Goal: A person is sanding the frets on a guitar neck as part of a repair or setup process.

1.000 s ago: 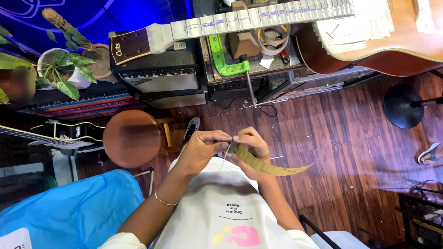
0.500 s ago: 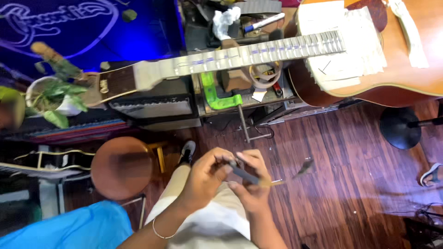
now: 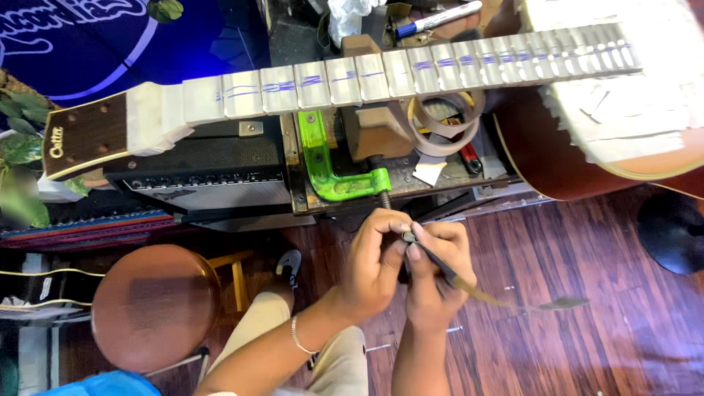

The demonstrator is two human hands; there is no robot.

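Strip (image 3: pixel 506 299) thinner, hands (image 3: pixel 411 264) nearer the clamp (image 3: pixel 334 165)

thin olive strip (image 3: pixel 506 299), pinched, trailing right

We are looking down at our left hand (image 3: pixel 374 268) and right hand (image 3: pixel 438 275), both pinching a thin olive strip (image 3: pixel 506 299) that is trailing rightward over the wood floor (image 3: pixel 587 242). Above them, a taped guitar neck (image 3: pixel 381 73) is lying across the workbench, a green clamp (image 3: pixel 330 165) sitting beneath it.
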